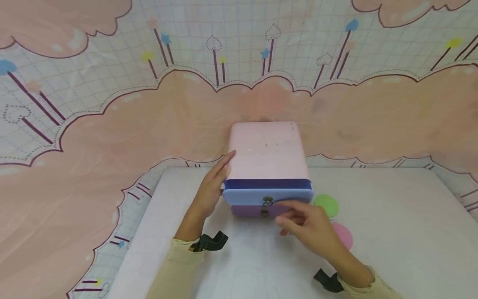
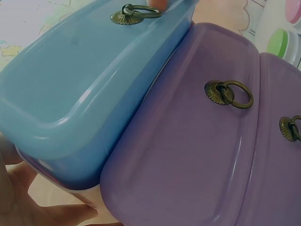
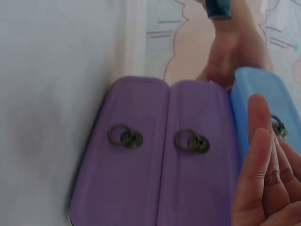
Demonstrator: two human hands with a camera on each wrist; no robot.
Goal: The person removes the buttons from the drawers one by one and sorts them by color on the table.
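Note:
A small drawer box with a pale pink top (image 1: 267, 151) stands on the white table. Its top blue drawer (image 1: 242, 196) is pulled partway out, past the two purple drawers (image 2: 183, 136) below it. My left hand (image 1: 209, 193) rests along the box's left side with fingers extended. At the blue drawer's front is my right hand (image 1: 310, 224), its index finger straight. That fingertip meets the drawer front beside the brass ring pull (image 1: 267, 201); whether it touches the ring I cannot tell. The drawer's inside is mostly hidden by the pink top.
To the right of the box sit a round green-topped container (image 1: 326, 205) and a pink-topped one (image 1: 342, 235), the latter partly behind my right wrist. A patterned cloth backdrop (image 1: 179, 112) hangs behind the white table (image 1: 392, 216).

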